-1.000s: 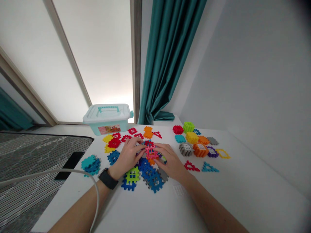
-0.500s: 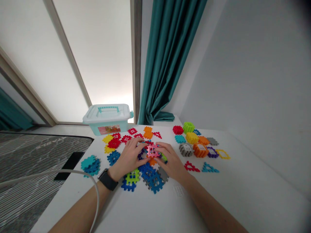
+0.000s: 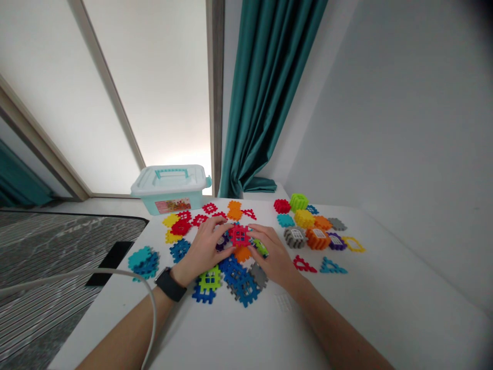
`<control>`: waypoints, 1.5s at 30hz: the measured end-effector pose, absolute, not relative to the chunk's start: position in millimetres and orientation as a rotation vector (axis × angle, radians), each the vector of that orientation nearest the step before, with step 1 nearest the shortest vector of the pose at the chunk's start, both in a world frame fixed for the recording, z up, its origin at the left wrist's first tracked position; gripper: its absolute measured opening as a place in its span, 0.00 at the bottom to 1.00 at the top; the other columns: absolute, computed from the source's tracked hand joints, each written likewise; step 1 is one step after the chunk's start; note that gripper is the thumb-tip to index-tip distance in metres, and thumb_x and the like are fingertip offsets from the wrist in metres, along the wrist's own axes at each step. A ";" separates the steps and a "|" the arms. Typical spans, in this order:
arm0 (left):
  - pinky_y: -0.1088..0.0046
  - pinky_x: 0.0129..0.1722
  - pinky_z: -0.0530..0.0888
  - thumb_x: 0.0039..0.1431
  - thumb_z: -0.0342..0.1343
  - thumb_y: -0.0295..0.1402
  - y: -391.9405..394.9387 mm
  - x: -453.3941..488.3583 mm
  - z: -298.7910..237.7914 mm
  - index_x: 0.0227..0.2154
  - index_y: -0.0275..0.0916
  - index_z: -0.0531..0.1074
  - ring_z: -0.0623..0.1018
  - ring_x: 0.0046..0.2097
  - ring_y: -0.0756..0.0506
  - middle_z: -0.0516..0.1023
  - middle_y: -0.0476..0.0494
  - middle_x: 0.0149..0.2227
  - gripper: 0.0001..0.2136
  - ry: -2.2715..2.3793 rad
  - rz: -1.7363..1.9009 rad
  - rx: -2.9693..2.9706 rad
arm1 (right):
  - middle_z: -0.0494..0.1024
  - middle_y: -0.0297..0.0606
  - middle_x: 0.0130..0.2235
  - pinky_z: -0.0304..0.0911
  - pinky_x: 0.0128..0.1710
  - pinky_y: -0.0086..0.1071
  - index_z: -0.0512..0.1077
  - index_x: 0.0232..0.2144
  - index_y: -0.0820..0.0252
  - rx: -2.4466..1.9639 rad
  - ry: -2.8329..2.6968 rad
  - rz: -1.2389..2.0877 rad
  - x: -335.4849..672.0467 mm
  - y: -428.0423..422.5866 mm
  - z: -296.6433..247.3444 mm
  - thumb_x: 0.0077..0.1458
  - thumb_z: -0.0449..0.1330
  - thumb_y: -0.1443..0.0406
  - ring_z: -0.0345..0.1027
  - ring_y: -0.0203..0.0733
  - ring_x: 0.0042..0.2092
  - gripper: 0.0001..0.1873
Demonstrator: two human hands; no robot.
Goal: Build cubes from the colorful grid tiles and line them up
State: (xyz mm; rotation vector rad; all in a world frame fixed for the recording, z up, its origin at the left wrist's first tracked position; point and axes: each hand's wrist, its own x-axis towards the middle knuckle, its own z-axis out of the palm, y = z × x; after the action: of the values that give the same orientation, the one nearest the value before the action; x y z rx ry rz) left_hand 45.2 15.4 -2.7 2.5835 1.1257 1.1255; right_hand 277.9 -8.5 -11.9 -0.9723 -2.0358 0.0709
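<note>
Between the fingertips of both hands is a red interlocking plastic tile (image 3: 239, 236) with a window grid. My left hand (image 3: 206, 246) grips its left edge, thumb and fingers closed in; a black watch (image 3: 170, 284) is on that wrist. From the opposite side, my right hand (image 3: 269, 252) pinches the tile's right edge. An orange tile (image 3: 243, 254) lies just below it. Partly under my right fingers is a lime green piece (image 3: 260, 247), and a dark purple one (image 3: 222, 242) shows by my left fingers. Blue tiles (image 3: 241, 280) and a grey tile (image 3: 258, 276) lie nearer me.
A lidded turquoise box (image 3: 173, 190) stands at the back left. Stacked tiles in several colours, including an orange stack (image 3: 318, 239), sit at the right. Teal tiles (image 3: 144, 262) lie at the left edge. A pale cable (image 3: 154, 308) crosses over my left forearm.
Where a pink window face showed between my hands, a red gridded face now shows. More of the orange and lime green pieces is uncovered. Both hands have barely shifted.
</note>
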 end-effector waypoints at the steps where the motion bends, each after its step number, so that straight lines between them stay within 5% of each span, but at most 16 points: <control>1: 0.50 0.56 0.72 0.60 0.61 0.36 15.4 45.2 -2.8 0.56 0.44 0.68 0.70 0.59 0.34 0.69 0.35 0.56 0.21 1.125 1.130 2.581 | 0.76 0.44 0.54 0.70 0.56 0.51 0.71 0.52 0.51 -0.968 -2.039 0.060 278.2 -8.2 -11.9 0.64 0.55 0.68 0.70 0.50 0.56 0.15; 12: 0.53 0.58 0.71 0.59 0.63 0.34 12.8 47.4 1.9 0.54 0.43 0.69 0.70 0.58 0.37 0.69 0.36 0.55 0.20 1.037 1.143 2.428 | 0.78 0.44 0.51 0.71 0.53 0.48 0.73 0.49 0.52 -0.909 -2.056 -0.010 280.8 -7.7 -9.7 0.65 0.56 0.67 0.71 0.49 0.53 0.13; 17: 0.60 0.54 0.73 0.62 0.61 0.35 12.8 48.7 6.9 0.46 0.42 0.73 0.74 0.51 0.41 0.73 0.41 0.48 0.10 0.898 1.072 2.214 | 0.80 0.41 0.46 0.71 0.50 0.46 0.76 0.44 0.51 -0.852 -1.971 -0.006 281.5 -8.1 -6.5 0.66 0.55 0.66 0.73 0.48 0.49 0.10; 22: 0.64 0.52 0.71 0.66 0.56 0.35 16.9 48.8 2.9 0.38 0.41 0.76 0.75 0.48 0.43 0.74 0.43 0.43 0.06 0.880 1.091 2.088 | 0.80 0.40 0.36 0.72 0.41 0.39 0.77 0.37 0.55 -1.038 -1.889 0.275 277.5 -8.4 -5.1 0.63 0.57 0.63 0.75 0.46 0.40 0.08; 35: 0.67 0.52 0.69 0.66 0.54 0.35 16.9 51.5 8.3 0.25 0.39 0.72 0.75 0.45 0.45 0.75 0.44 0.41 0.13 0.823 0.985 1.892 | 0.81 0.36 0.30 0.69 0.33 0.33 0.81 0.31 0.59 -1.240 -1.471 0.908 270.3 -6.9 -2.8 0.55 0.62 0.55 0.72 0.42 0.32 0.14; 40: 0.67 0.50 0.70 0.67 0.53 0.36 16.5 51.3 6.4 0.26 0.39 0.72 0.75 0.45 0.45 0.76 0.44 0.41 0.13 0.836 0.956 1.910 | 0.80 0.36 0.30 0.68 0.33 0.33 0.79 0.32 0.59 -1.228 -1.533 0.854 271.2 -7.0 -3.2 0.57 0.60 0.56 0.72 0.42 0.32 0.14; 45: 0.63 0.50 0.70 0.67 0.52 0.36 14.1 54.3 3.9 0.32 0.40 0.75 0.75 0.46 0.43 0.75 0.42 0.42 0.11 0.945 1.031 2.053 | 0.77 0.38 0.35 0.70 0.42 0.38 0.77 0.34 0.57 -1.161 -1.781 0.438 273.8 -6.1 -6.3 0.61 0.59 0.62 0.73 0.44 0.38 0.08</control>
State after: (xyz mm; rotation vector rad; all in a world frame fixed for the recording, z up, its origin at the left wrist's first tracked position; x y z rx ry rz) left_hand 54.3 14.1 3.9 2.0533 0.9451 1.0311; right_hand 273.8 -6.1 -6.3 -1.1614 -1.7812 0.4380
